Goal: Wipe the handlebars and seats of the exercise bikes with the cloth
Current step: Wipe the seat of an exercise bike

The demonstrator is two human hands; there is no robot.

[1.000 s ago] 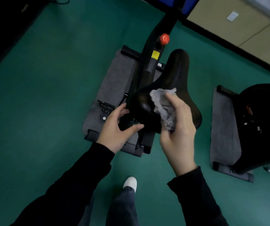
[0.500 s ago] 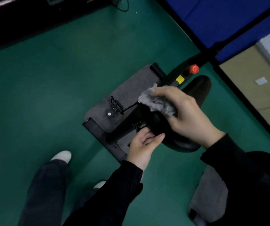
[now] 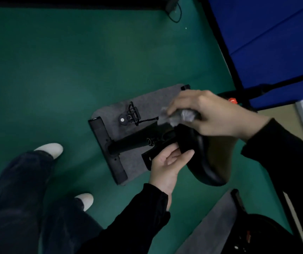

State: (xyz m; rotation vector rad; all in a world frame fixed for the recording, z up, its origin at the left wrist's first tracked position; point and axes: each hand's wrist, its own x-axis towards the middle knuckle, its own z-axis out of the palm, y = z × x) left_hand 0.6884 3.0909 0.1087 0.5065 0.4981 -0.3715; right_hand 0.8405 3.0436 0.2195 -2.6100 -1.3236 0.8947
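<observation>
Grey, perhaps fleecy cloth [image 3: 179, 117] in right hand [image 3: 207, 114] atop smooth rounded seat [image 3: 207, 162]

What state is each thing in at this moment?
cloth, bunched up, against the seat
seat, held on two sides
right grip, curled round the cloth
left grip, holding the seat's near edge
mat, flat on the floor under the bike

"What was the floor like?"
"Green floor [image 3: 55, 70], dimly lit. A grey mat [image 3: 147, 101] lay on it, a second mat [image 3: 216, 226] at lower right."
"And the wall?"
"Blue panels [image 3: 266, 43] in a black frame [image 3: 222, 46], with a black cable [image 3: 174, 21] looping along the top edge."
</observation>
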